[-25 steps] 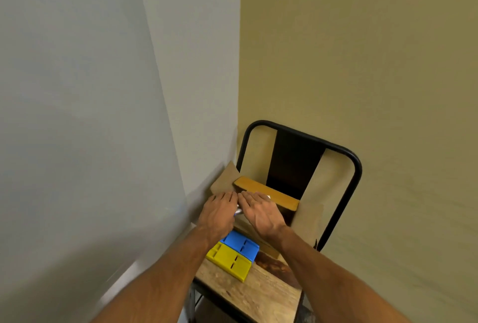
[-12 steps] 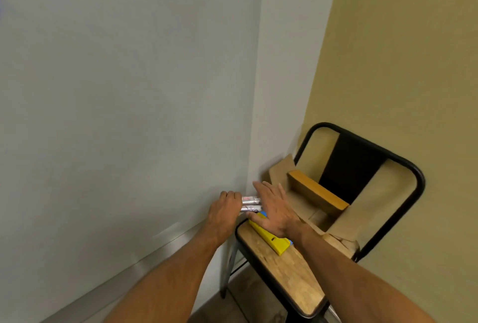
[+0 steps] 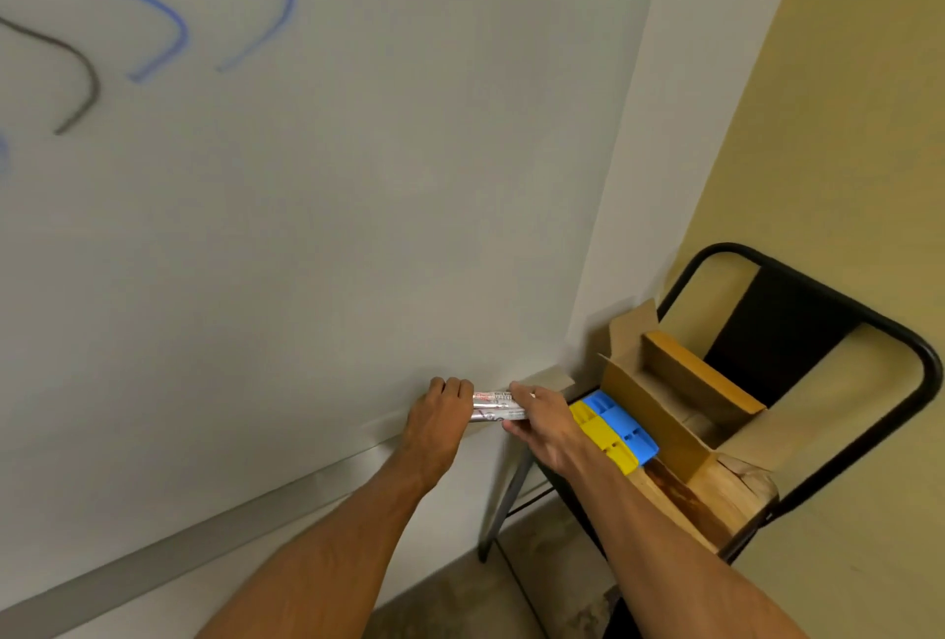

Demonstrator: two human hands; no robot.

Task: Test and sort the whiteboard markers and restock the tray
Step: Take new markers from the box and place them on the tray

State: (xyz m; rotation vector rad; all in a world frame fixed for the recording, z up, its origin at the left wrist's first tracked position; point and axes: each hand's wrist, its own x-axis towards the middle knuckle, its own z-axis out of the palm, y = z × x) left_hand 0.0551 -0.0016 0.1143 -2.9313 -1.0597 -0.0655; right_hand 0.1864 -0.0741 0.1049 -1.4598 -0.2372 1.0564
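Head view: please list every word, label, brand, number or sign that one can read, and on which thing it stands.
Nothing reads with certainty.
markers, held between the left hand and the right hand: dark print and a red logo on the silver barrels, too blurred to read.
whiteboard: only blue and black wavy strokes, no words.
blue block, yellow block, cardboard box: no print visible.
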